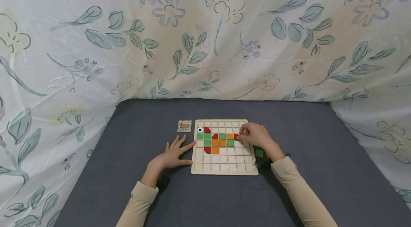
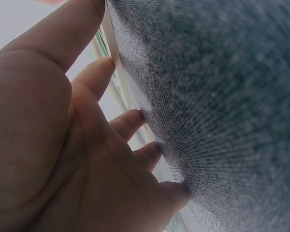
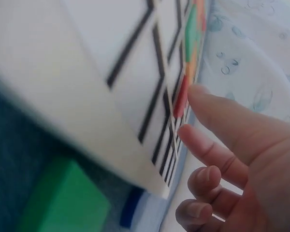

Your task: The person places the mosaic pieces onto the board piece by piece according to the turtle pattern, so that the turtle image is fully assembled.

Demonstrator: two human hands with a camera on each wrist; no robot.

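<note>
A wooden grid board [image 1: 221, 174] lies on a dark cloth, with red, green and orange tiles and a white eye tile [image 1: 200, 130] set in its cells. My left hand [image 1: 170, 156] is spread flat beside it, fingertips and thumb right at its left edge. Over the board's right side is my right hand [image 1: 258, 135]. Its thumb touches a red tile [image 3: 181, 98] lying in the grid; the index fingertip stands a little apart from the thumb, and the other fingers are loosely bent. This red tile [image 1: 236, 136] ends the row holding an orange tile [image 1: 229, 136].
A small picture card [image 1: 184, 126] lies just left of the board's upper corner. Right of the board, partly hidden by my right wrist, are a green piece [image 1: 259, 153] and something blue [image 1: 288, 155]. A flowered curtain [image 1: 205, 59] hangs behind the table.
</note>
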